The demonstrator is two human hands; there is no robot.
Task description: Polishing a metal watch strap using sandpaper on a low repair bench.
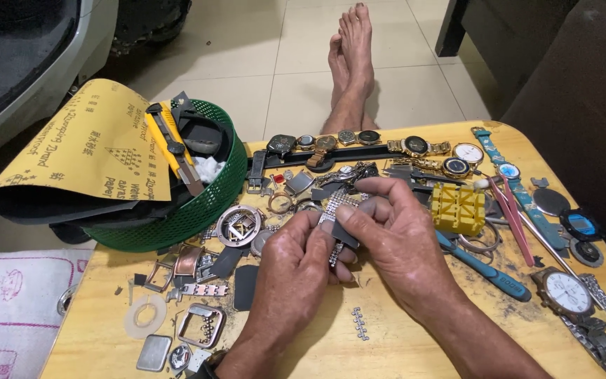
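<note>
Bracelet: silver studded watch bracelet [336,210] pinched by left hand [290,270] and right hand [395,235] | bench [401,344]: yellow wood, scuffed | floor [247,63]: pale tiles

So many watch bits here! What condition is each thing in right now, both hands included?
Left hand: closed on the studded metal watch band.
Right hand: pinching the same band from above.
Green basket: upright on the table edge, full, sandpaper sheet hanging out.
Yellow utility knife: lying in the basket; blade can't be told.
Pink tweezers: lying flat, unheld.
White-dial watch: face up, strapped.
</note>
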